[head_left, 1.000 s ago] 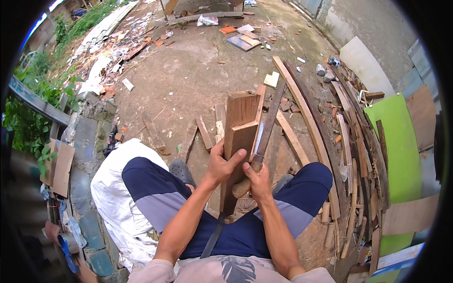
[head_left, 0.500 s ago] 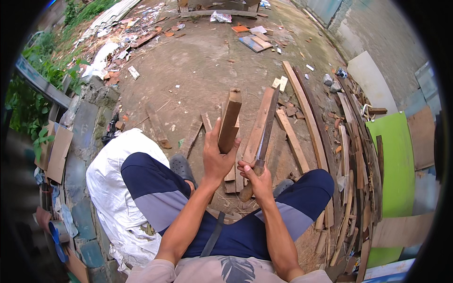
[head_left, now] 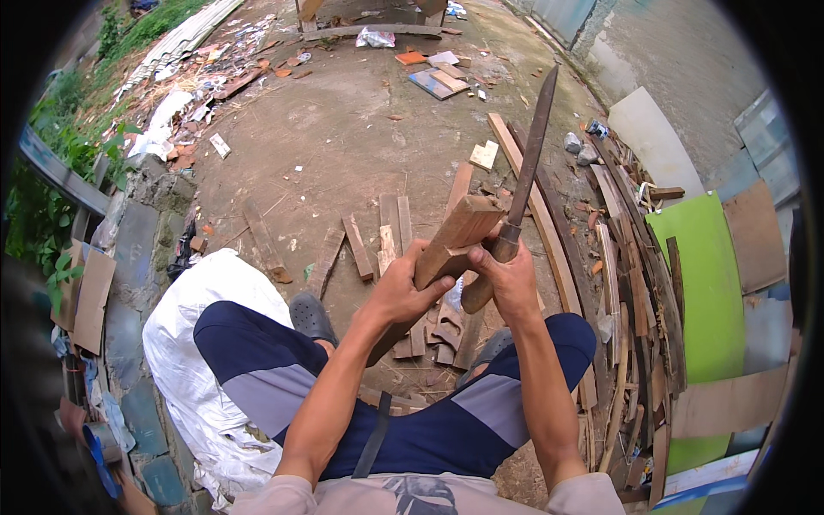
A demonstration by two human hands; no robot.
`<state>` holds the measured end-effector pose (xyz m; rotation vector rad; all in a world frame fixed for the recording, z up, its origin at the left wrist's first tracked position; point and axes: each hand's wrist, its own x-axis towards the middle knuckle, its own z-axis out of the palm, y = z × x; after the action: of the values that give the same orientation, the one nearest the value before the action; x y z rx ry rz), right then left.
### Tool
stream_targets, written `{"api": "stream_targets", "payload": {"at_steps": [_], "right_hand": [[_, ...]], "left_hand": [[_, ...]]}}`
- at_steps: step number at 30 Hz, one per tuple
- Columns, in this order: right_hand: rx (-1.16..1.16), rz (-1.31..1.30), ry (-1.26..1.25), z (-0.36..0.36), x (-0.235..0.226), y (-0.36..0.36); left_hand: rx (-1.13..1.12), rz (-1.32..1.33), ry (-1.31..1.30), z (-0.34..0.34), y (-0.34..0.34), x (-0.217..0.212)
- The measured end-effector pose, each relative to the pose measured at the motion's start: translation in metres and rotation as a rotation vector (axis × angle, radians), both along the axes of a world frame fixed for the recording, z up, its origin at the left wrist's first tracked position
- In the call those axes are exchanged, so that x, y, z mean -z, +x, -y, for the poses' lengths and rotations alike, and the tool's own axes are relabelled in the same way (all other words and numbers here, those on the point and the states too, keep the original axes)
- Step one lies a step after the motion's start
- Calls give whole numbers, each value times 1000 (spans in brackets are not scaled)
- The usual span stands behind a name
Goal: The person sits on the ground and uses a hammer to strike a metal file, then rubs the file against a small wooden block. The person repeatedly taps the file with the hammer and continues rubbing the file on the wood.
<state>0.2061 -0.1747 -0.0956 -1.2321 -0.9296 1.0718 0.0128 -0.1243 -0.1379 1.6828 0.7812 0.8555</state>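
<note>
My left hand (head_left: 402,287) is closed around a thick brown wooden plank (head_left: 464,225), tilted with its upper end leaning to the right. A long knife with a dark, narrow blade (head_left: 534,142) rises beside it, pointing up and away. Its rounded wooden handle (head_left: 477,293) lies in my right hand (head_left: 515,279), which is closed on it. That hand's thumb reaches the plank's edge, so both hands meet around it. Below, on the ground between my feet, several short wood pieces (head_left: 447,330) are partly hidden by my hands.
Long wooden strips (head_left: 541,202) and a pile of scrap wood (head_left: 639,283) lie on the right, beside a green panel (head_left: 708,283). A white sack (head_left: 206,343) is by my left leg, next to a low block wall (head_left: 142,300). Small boards (head_left: 438,83) lie farther ahead.
The plank has tipped rightward, and the knife has come up from pointing low ahead to standing high on the right. My hands have drawn together at the plank.
</note>
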Motion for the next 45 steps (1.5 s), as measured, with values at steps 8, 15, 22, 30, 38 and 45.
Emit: {"api": "stream_targets", "payload": {"at_steps": [8,15,22,30,38,45], "right_hand": [[86,-98,-123,20,6,11],[-8,-119,-256,23,6,10],[37,-109,-316,16,5,20],[55,-72,-247,19,15,30],[99,1,-227,43,29,33],[-45,34,-364,52,31,11]], "left_hand": [[-568,-136,464,-19,14,23],[-806,114,441,-41,-33,42],[-843,300,417,-49,-14,-11],[-709,172,810,-94,36,49],[-256,-148,460,-65,43,85],[-253,-63,319,-66,16,72]]}}
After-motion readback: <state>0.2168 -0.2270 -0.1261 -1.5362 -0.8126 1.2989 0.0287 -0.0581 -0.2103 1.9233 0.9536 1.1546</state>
